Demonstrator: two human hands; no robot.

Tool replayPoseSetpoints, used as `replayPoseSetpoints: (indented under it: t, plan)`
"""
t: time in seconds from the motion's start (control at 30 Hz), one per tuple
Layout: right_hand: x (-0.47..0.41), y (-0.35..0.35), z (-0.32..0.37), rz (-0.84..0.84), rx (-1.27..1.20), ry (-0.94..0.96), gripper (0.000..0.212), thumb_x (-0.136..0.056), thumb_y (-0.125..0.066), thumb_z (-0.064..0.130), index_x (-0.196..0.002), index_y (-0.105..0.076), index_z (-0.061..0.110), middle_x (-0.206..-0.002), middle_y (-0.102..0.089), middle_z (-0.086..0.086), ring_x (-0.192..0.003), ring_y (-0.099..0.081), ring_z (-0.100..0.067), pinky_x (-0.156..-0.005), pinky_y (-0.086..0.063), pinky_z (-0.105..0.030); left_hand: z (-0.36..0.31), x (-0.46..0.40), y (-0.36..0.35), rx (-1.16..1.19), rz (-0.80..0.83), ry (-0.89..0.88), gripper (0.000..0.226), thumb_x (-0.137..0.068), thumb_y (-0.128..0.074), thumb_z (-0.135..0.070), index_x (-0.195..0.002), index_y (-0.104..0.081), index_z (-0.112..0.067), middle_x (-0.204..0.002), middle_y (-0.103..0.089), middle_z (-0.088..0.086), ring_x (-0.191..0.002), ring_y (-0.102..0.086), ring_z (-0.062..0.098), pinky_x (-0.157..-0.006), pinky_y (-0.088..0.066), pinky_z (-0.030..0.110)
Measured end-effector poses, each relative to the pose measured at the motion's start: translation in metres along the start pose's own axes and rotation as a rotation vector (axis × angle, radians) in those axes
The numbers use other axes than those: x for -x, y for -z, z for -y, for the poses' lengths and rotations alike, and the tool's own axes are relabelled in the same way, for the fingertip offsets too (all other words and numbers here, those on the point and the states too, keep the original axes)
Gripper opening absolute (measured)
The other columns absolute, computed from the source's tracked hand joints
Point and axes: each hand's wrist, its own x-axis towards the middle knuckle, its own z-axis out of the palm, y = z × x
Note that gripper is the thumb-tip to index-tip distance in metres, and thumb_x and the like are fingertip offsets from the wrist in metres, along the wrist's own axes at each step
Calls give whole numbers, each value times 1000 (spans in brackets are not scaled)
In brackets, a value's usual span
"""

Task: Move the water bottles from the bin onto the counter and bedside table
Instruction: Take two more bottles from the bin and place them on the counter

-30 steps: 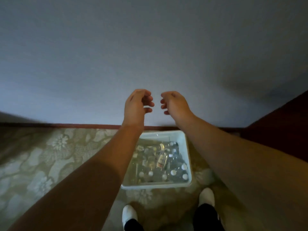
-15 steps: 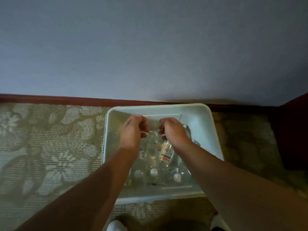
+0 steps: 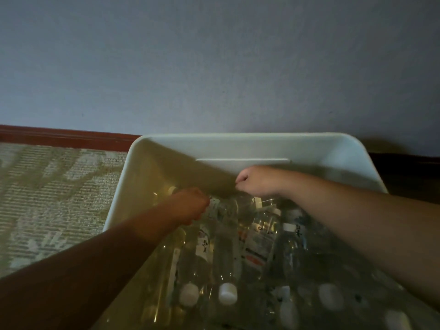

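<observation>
A white plastic bin [image 3: 240, 138] stands on the carpet against the wall, seen from close above. Several clear water bottles [image 3: 225, 253] with white caps lie packed inside it. My left hand [image 3: 190, 207] reaches down into the left part of the bin, its fingers curled over a clear bottle [image 3: 215, 210] at the far end of the pile. My right hand [image 3: 256, 183] is lower in the bin near the back wall, fingers curled tight over the top of another bottle [image 3: 245, 201]. Both grips are partly hidden by the hands themselves.
Patterned beige carpet [image 3: 47, 201] lies to the left of the bin. A dark red baseboard [image 3: 59, 136] runs along the foot of the plain grey wall [image 3: 214, 67]. Dark furniture or floor shows at the far right [image 3: 412, 172].
The view has dropped much closer to the bin. Both hands went from raised in the air down into the bin and have curled onto bottles at its far end.
</observation>
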Motion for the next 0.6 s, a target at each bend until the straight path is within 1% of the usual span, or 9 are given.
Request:
replayPoseSetpoints:
  t: [0.1, 0.13, 0.2, 0.27, 0.33, 0.4, 0.5, 0.53, 0.6]
  plan:
    - [6, 5, 1, -37, -108, 77, 23, -98, -57, 37, -114, -71, 31, -102, -66, 19, -91, -62, -4, -72, -47, -23, 5, 9, -2, -57, -142, -16, 10, -92, -58, -24, -98, -65, -29, -87, -68, -5, -69, -61, 9, -47, -43, 18]
    - [7, 2, 0, -55, -96, 105, 22, -97, -59, 34, -116, -70, 32, -103, -65, 20, -91, -62, -3, -72, -47, -22, 8, 11, -4, -56, -157, 1, 16, -91, -59, -23, -106, -62, -28, -95, -67, -5, -71, -60, 10, -51, -43, 19]
    - [7, -10, -6, -25, 41, 122, 31, -96, -59, 23, -126, -66, 26, -113, -65, 9, -97, -64, -13, -79, -51, -28, 12, 4, -5, -27, -170, 123, 36, -93, -59, -20, -128, -57, -12, -111, -59, 7, -86, -54, 20, -71, -45, 26]
    - [2, -27, -15, 44, 202, 83, 39, -96, -59, 18, -135, -57, 17, -126, -63, -5, -107, -62, -25, -86, -50, -33, 13, -7, -2, 64, -165, 273, 45, -98, -54, -20, -136, -53, 5, -104, -51, 15, -90, -48, 27, -82, -49, 37]
    - [-4, -39, -24, 61, 357, 56, 54, -95, -64, 24, -145, -47, 14, -142, -54, -11, -125, -54, -29, -100, -45, -40, 13, -18, 5, 181, -128, 330, 41, -102, -49, -25, -132, -58, 2, -91, -51, 13, -74, -50, 25, -66, -48, 33]
    - [-8, -46, -28, 47, 503, 62, 68, -89, -69, 34, -149, -42, 17, -150, -42, -9, -139, -39, -30, -113, -32, -48, 11, -21, 12, 249, -98, 413, 35, -100, -50, -34, -116, -66, -7, -87, -56, 13, -64, -53, 20, -51, -36, 23]
    - [-13, -53, -31, 7, 551, 86, 67, -82, -78, 36, -142, -53, 18, -145, -37, -9, -136, -32, -31, -114, -31, -49, 7, -23, 9, 156, -15, 457, 38, -99, -50, -43, -97, -66, -9, -79, -61, 16, -52, -48, 20, -47, -34, 20]
    - [-13, -53, -32, -1, 504, 91, 67, -81, -80, 36, -140, -55, 19, -142, -39, -8, -132, -36, -29, -110, -37, -46, 3, -24, 7, 118, 2, 440, 38, -98, -52, -44, -99, -65, -9, -85, -63, 17, -54, -52, 22, -47, -37, 22]
    - [-11, -46, -37, 3, 353, 95, 71, -78, -82, 39, -141, -53, 21, -138, -47, -5, -125, -48, -26, -99, -46, -39, -3, -27, 0, 172, -22, 398, 35, -96, -59, -39, -111, -66, -8, -105, -64, 16, -78, -64, 30, -59, -54, 34]
